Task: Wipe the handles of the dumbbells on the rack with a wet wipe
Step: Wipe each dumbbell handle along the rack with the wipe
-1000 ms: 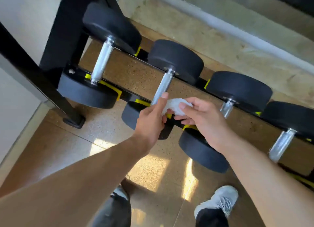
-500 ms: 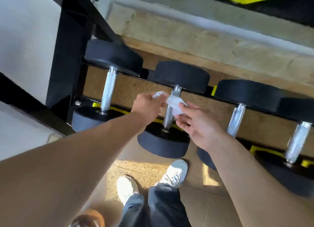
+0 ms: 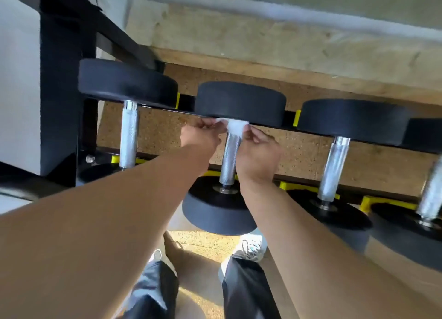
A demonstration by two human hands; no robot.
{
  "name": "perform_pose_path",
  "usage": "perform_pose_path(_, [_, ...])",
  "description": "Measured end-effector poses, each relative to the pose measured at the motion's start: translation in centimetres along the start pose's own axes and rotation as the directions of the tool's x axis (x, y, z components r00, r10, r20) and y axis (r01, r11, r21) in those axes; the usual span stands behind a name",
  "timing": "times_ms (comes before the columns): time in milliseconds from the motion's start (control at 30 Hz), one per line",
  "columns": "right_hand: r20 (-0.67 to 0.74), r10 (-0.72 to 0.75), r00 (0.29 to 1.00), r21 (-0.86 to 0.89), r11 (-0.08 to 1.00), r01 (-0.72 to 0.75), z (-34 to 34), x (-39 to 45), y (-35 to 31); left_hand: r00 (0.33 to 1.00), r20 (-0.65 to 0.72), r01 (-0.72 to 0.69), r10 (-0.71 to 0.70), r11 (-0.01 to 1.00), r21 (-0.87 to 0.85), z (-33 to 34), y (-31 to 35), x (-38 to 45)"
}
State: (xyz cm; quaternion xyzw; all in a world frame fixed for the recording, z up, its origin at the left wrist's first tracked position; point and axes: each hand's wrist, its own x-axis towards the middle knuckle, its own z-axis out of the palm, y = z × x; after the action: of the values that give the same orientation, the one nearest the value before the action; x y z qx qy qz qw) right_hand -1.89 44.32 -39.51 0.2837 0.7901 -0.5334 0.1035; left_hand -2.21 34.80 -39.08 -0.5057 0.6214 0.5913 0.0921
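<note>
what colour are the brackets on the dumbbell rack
Yellow brackets on a black rack, seen in the head view.

A white wet wipe (image 3: 235,125) drapes over the far end of the knurled steel handle (image 3: 230,159) of the 2nd black dumbbell on the black rack (image 3: 59,79). The left hand (image 3: 199,137) and right hand (image 3: 259,155) each pinch 1 end.

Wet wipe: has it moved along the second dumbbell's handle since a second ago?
Yes. The wet wipe has gone up the handle, from the near end to the far end, just under the far weight head.
</note>
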Motion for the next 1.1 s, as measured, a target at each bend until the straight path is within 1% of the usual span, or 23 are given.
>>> perform_pose_path(67, [0.1, -0.122, 0.987, -0.156, 0.978, 0.137, 0.8, -1.0, 0.5, 1.0, 0.016, 0.007, -0.008, 0.999, 0.036, -0.4, -0.1, 0.2])
perform_pose_path(100, [0.131, -0.129, 0.983, -0.186, 0.971, 0.152, 1.1, -1.0, 0.6, 1.0, 0.02, -0.009, 0.007, 0.997, 0.074, -0.6, 0.0, 0.2])
perform_pose_path(167, [0.125, -0.062, 0.99, -0.18, 0.98, 0.084, 1.6, -0.9, -0.1, 0.999, 0.033, -0.042, 0.037, 0.989, 0.144, -1.5, -0.4, 0.0])
perform_pose_path(267, [0.137, 0.084, 0.987, -0.058, 0.995, -0.076, 2.0, 0.1, -1.1, 0.997, 0.021, -0.073, 0.07, 0.968, 0.238, -2.5, -1.9, -0.5])
perform_pose_path(333, [0.146, 0.104, 0.984, -0.004, 0.994, -0.105, 2.2, 0.1, -1.5, 0.992, -0.022, -0.11, 0.124, 0.937, 0.33, -3.3, -3.2, -1.4])
perform_pose_path(400, [0.119, 0.117, 0.986, -0.041, 0.993, -0.113, 1.4, -0.4, -1.7, 0.987, -0.042, -0.127, 0.155, 0.912, 0.389, -3.8, -4.4, -2.5])
perform_pose_path(467, [0.06, 0.046, 0.997, -0.165, 0.986, -0.035, 0.0, -0.8, -1.5, 0.99, -0.047, -0.105, 0.136, 0.907, 0.407, -4.1, -5.5, -3.5])
perform_pose_path(500, [0.032, -0.066, 0.997, -0.228, 0.971, 0.072, -0.9, -0.9, -1.1, 0.99, -0.041, -0.104, 0.133, 0.906, 0.41, -4.2, -6.0, -3.7])
perform_pose_path(533, [0.037, -0.236, 0.971, -0.295, 0.926, 0.236, -1.8, -1.0, -0.6, 0.99, -0.033, -0.112, 0.138, 0.904, 0.412, -4.3, -6.4, -3.9])
perform_pose_path(567, [0.081, -0.456, 0.886, -0.37, 0.812, 0.451, -2.5, -1.3, -0.1, 0.989, -0.025, -0.123, 0.145, 0.906, 0.405, -4.4, -6.6, -3.9])
perform_pose_path(600, [0.175, -0.663, 0.728, -0.434, 0.612, 0.661, -2.9, -1.5, 0.2, 0.989, -0.018, -0.13, 0.149, 0.911, 0.391, -4.4, -6.5, -3.8])
perform_pose_path(633, [0.266, -0.807, 0.527, -0.454, 0.377, 0.807, -2.9, -1.2, 0.6, 0.99, -0.011, -0.127, 0.141, 0.918, 0.375, -4.5, -6.4, -3.7])
perform_pose_path(667, [0.331, -0.876, 0.352, -0.454, 0.18, 0.873, -2.8, -0.5, 0.8, 0.991, 0.0, -0.123, 0.132, 0.924, 0.362, -4.6, -6.3, -3.5])
perform_pose_path(700, [0.397, -0.884, 0.249, -0.457, 0.045, 0.888, -2.6, 0.1, 0.7, 0.993, 0.018, -0.114, 0.115, 0.928, 0.354, -4.8, -6.3, -3.3])
perform_pose_path(733, [0.488, -0.844, 0.223, -0.475, -0.042, 0.879, -2.3, 0.8, 0.3, 0.995, 0.043, -0.1, 0.091, 0.93, 0.353, -5.0, -6.4, -2.9])
perform_pose_path(767, [0.589, -0.77, 0.246, -0.501, -0.109, 0.859, -2.0, 1.4, 0.1, 0.996, 0.075, -0.081, 0.058, 0.93, 0.359, -5.2, -6.4, -2.5])
perform_pose_path(833, [0.773, -0.538, 0.335, -0.51, -0.214, 0.833, -1.5, 2.1, -0.2, 0.986, 0.164, -0.059, -0.011, 0.909, 0.413, -5.5, -6.6, -1.7])
perform_pose_path(867, [0.829, -0.431, 0.355, -0.491, -0.261, 0.831, -1.5, 2.1, -0.4, 0.977, 0.211, -0.069, -0.029, 0.893, 0.444, -5.7, -6.6, -1.4])
perform_pose_path(900, [0.862, -0.361, 0.355, -0.468, -0.302, 0.83, -1.6, 2.0, -0.6, 0.969, 0.246, -0.085, -0.035, 0.883, 0.462, -5.7, -6.5, -1.1])
perform_pose_path(933, [0.881, -0.321, 0.346, -0.444, -0.314, 0.839, -1.9, 1.7, -0.9, 0.963, 0.265, -0.092, -0.041, 0.878, 0.47, -5.8, -6.3, -1.0])
perform_pose_path(1000, [0.911, -0.274, 0.307, -0.384, -0.299, 0.873, -2.8, 1.4, -0.4, 0.96, 0.278, -0.096, -0.046, 0.873, 0.477, -5.9, -6.2, -1.0])
perform_pose_path(1033, [0.926, -0.242, 0.289, -0.348, -0.256, 0.902, -3.4, 1.0, 0.0, 0.961, 0.273, -0.099, -0.045, 0.866, 0.491, -5.9, -6.2, -1.1])
perform_pose_path(1100, [0.942, -0.155, 0.297, -0.312, -0.085, 0.946, -4.4, -0.2, 0.9, 0.97, 0.24, -0.104, -0.032, 0.84, 0.533, -5.7, -6.3, -1.5])
